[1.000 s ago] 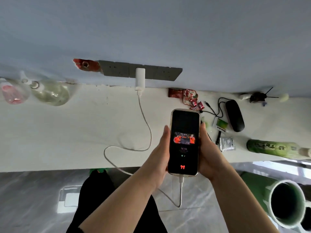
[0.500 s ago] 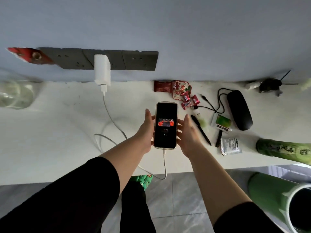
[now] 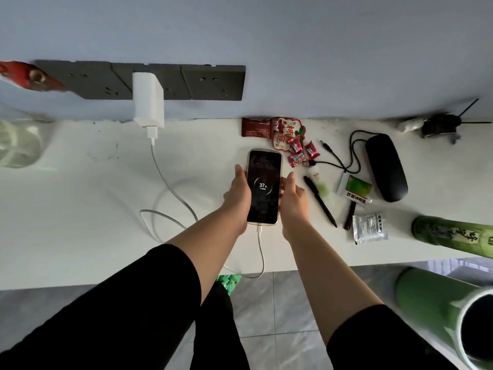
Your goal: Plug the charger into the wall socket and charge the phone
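The phone (image 3: 264,186) lies face up on the white counter (image 3: 80,196), screen showing 37%. The left hand (image 3: 238,194) and right hand (image 3: 293,198) flank it, palms against its edges. The white charger (image 3: 148,100) sits in the wall socket (image 3: 186,82) at 10 o'clock, its cable (image 3: 170,186) looping to the phone's base.

Phone (image 3: 264,186) lowered from raised hold to counter (image 3: 80,209); screen now shows 37% charging ring.
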### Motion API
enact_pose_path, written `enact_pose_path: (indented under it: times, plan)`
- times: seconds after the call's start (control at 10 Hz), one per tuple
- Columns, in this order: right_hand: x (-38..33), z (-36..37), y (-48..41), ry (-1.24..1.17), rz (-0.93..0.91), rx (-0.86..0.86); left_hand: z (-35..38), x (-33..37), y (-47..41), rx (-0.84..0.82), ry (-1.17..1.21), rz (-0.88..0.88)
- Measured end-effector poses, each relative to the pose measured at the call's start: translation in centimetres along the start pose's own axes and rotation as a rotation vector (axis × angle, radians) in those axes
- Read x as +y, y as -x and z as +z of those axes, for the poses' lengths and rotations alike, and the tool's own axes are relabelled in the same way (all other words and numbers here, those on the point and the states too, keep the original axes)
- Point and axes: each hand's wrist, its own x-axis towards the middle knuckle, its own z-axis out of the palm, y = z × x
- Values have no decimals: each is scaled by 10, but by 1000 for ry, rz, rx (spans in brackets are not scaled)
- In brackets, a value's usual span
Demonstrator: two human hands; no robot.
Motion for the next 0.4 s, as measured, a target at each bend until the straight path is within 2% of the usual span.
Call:
enact_pose_path:
  times: [0.3,0.4]
  plan:
    - [-5,-6,9,39,-66,62,-7,5,17,-39,1,23]
    - [-8,-11,10,34,-32,66,-12,10,26,-43,-13,10]
